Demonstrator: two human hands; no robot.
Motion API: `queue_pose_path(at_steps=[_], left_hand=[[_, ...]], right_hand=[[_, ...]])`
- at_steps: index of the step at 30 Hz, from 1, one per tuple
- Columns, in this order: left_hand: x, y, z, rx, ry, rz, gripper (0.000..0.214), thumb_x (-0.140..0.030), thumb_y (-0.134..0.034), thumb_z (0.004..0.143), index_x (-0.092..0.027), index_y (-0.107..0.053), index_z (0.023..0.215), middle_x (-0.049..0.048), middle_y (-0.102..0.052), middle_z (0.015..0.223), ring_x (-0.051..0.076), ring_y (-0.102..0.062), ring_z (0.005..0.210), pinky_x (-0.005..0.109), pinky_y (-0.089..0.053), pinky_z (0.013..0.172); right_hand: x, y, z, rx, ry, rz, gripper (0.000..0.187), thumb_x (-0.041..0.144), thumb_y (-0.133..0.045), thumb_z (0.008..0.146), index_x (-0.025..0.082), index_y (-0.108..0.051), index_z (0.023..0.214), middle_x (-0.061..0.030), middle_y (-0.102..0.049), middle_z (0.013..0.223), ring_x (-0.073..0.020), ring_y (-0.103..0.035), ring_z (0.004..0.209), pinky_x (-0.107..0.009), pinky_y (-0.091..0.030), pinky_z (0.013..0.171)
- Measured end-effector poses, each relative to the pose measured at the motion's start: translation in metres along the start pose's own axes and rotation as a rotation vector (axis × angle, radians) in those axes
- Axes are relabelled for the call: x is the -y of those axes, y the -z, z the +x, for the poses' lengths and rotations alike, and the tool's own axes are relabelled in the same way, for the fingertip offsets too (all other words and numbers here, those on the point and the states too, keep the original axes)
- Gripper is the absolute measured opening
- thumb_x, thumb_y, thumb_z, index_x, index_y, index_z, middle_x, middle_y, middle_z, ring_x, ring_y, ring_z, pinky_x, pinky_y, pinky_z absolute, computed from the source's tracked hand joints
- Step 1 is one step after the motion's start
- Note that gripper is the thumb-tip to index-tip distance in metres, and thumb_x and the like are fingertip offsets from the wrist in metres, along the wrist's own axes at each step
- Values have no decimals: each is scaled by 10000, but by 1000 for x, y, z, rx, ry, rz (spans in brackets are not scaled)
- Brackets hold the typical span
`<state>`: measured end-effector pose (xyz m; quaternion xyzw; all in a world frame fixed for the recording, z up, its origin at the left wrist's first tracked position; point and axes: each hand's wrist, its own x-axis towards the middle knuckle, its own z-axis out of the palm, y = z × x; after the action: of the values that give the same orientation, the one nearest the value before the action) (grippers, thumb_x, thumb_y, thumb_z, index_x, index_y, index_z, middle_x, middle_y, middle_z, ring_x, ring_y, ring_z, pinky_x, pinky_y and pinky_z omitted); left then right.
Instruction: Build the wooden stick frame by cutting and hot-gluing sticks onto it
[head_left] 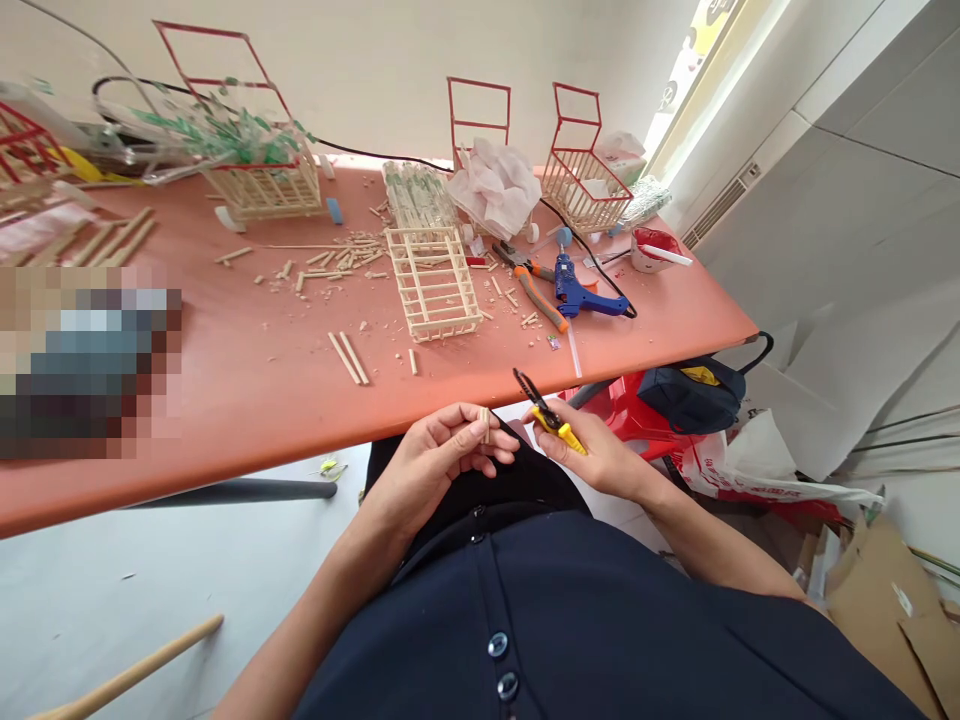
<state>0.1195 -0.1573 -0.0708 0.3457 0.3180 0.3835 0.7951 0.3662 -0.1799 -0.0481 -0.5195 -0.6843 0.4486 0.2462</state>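
My left hand (442, 455) is closed in a pinch on a short wooden stick piece (485, 424), held over my lap just below the table edge. My right hand (581, 450) grips small yellow-handled cutters (550, 410), whose black jaws point up and left, close to the stick but apart from it. On the orange table (247, 400) above my hands lies a small wooden lattice frame (435, 282), with two loose sticks (349, 357) and many cut scraps around it.
A blue glue gun (581, 290) and orange pliers (536, 290) lie at the table's right. Wooden baskets with red wire frames (581, 165) and crumpled plastic stand at the back. A dark bag (694, 390) rests on a red stool to the right. A blurred patch covers the left.
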Motion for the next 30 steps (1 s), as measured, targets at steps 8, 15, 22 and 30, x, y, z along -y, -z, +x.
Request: queue_pose_path(at_steps=[8,15,22,30], left_hand=[[3,-1,4,-51,41,-77,372,-457,-968,806,-170,-756,909,111,-867,980,230,-831,897,312,-646,864],[7,-14,9,-124,-28,-63,402,-411,-1037,626,-159,-795,827,36,-795,826,161,-722,770,256,-580,773],[7,-16,7,-123,-19,-42,380,-377,-1004,641,-165,-734,805,23,-763,785,151,-670,724,262,-526,735],[-5,-4,-10,-183,-158,253,390,-563,-861,893,-200,-719,892,105,-858,927,241,-788,921,346,-592,907]], right_hand=[[12,-13,17,-188,232,-101,453,495,-735,997,254,-548,1331,-83,-742,1219,-243,-729,1110,-394,-580,985],[2,-35,32,-341,624,-436,450,198,-617,981,245,-511,1416,-121,-736,1274,-290,-692,1159,-451,-554,992],[-1,-41,31,-306,618,-461,503,145,-542,953,276,-537,1439,-122,-751,1253,-320,-696,1138,-490,-540,977],[10,61,21,-598,337,-622,500,427,-644,1023,213,-563,1468,-195,-682,1417,-358,-650,1335,-525,-510,1181]])
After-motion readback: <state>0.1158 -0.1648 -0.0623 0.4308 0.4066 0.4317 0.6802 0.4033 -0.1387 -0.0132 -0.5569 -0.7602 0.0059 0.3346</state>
